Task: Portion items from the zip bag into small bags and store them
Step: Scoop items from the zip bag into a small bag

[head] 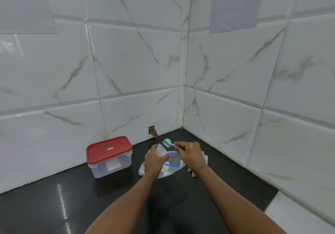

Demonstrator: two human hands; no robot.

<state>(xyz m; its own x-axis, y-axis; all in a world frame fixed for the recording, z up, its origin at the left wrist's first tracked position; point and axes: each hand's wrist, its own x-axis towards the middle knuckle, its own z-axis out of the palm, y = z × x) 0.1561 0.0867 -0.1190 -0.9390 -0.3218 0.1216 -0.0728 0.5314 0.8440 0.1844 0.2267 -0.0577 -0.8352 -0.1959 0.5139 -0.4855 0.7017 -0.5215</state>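
Setup is a glossy black countertop [54, 197] tucked into a corner of white marble-look tiled walls [126, 61], with a printed paper sheet [233, 3] stuck high on the right-hand wall. There's a small chipped hole [152, 130] in the tile right at the countertop's back edge.

All the action sits near the back corner. The zip bag [174, 162] with its blue zip strip lies on the countertop there, mouth gaping upward. The left hand [154, 159] has its fingers curled round a small clear bag [161, 149], holding it up just above the zip bag's opening. The right hand [190, 154] pinches the handle of a light blue scoop [166, 142], whose bowl points at the top of the small clear bag — touching or not, can't tell. Both forearms reach in from the front edge, roughly parallel.

A row of small packets [204, 158] lies just beside the right hand, towards the right wall, partly hidden by the wrist. Left of the hands, apart from the zip bag, a clear plastic container [110, 166] sits close to the back wall with its red lid [108, 149] on.

Open countertop runs wide along the front and left — on the right it ends at a white tiled ledge [290, 213].
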